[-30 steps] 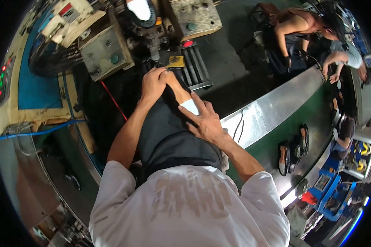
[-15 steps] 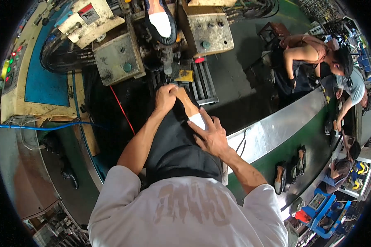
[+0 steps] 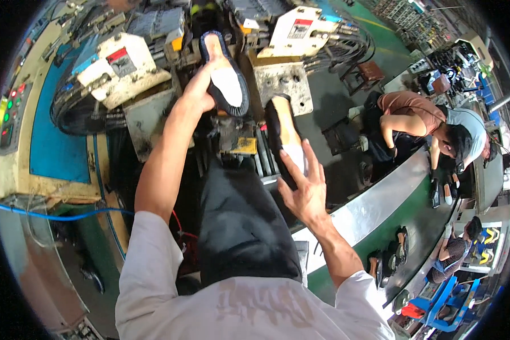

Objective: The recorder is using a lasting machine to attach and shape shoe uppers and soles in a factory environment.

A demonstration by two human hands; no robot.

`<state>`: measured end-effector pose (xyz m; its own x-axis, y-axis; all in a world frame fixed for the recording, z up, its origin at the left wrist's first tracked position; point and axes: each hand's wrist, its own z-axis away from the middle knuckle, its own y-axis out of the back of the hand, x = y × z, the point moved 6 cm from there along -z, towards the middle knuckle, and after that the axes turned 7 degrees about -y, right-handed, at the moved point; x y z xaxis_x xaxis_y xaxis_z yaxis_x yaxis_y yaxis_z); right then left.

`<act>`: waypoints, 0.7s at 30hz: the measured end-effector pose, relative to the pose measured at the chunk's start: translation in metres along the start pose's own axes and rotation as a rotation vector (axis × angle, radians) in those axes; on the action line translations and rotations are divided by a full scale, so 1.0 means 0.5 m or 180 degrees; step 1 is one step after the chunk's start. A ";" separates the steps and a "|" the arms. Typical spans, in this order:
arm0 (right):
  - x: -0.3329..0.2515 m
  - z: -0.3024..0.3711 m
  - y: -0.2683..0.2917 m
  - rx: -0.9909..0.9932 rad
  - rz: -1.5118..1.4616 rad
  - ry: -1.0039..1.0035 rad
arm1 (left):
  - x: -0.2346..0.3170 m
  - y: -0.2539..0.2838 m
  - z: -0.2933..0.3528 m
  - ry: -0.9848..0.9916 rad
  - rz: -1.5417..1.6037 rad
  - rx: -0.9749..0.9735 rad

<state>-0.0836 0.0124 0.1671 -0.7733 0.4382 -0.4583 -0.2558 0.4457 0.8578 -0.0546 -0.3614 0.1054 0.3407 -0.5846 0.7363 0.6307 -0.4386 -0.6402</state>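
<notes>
A dark shoe upper [image 3: 229, 85] with a white and tan sole face sits in the machine ahead of me, its gathered edge toward me. My left hand [image 3: 200, 89] grips its left side at the middle, fingers partly hidden. To the right, a second dark shoe upper [image 3: 287, 126] with the same tan and white underside is held up by my right hand [image 3: 306, 190]. The fingers of that hand spread over its white near end, thumb on the left side. The second shoe hangs above my dark apron's right edge, apart from the machine.
Machine side blocks [image 3: 289, 85] with hoses flank the shoe. A control panel [image 3: 10, 116] with lit buttons stands at left. A metal-edged conveyor [image 3: 374, 192] curves along the right, carrying several shoes [image 3: 402, 243]. Co-workers [image 3: 411, 116] sit and lean beyond it.
My left hand has left the second shoe and moved forward onto the shoe in the machine. My right hand has carried the second shoe from my lap forward and right. The view has tilted up.
</notes>
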 end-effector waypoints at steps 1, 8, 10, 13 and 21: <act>-0.029 -0.037 -0.003 0.0071 -0.0040 0.0169 | 0.018 0.007 0.004 -0.0166 -0.0180 -0.0345; -0.174 -0.266 -0.068 0.0251 0.0078 0.0752 | 0.018 0.089 0.228 -0.0388 -0.0086 -0.0114; -0.193 -0.310 -0.111 0.0377 0.0289 0.0906 | -0.014 0.111 0.336 -0.0042 0.0466 -0.0599; -0.212 -0.345 -0.184 0.0309 0.0315 0.0824 | -0.029 0.123 0.462 -0.0357 0.0778 -0.1134; -0.231 -0.355 -0.243 0.0388 0.0210 0.0799 | -0.220 0.316 0.623 0.0365 0.1330 0.0525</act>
<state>-0.0663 -0.2308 0.1572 -0.9093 0.2692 -0.3174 -0.1402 0.5198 0.8427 0.2246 -0.1537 -0.0084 0.5158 -0.7639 0.3877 0.5615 -0.0403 -0.8265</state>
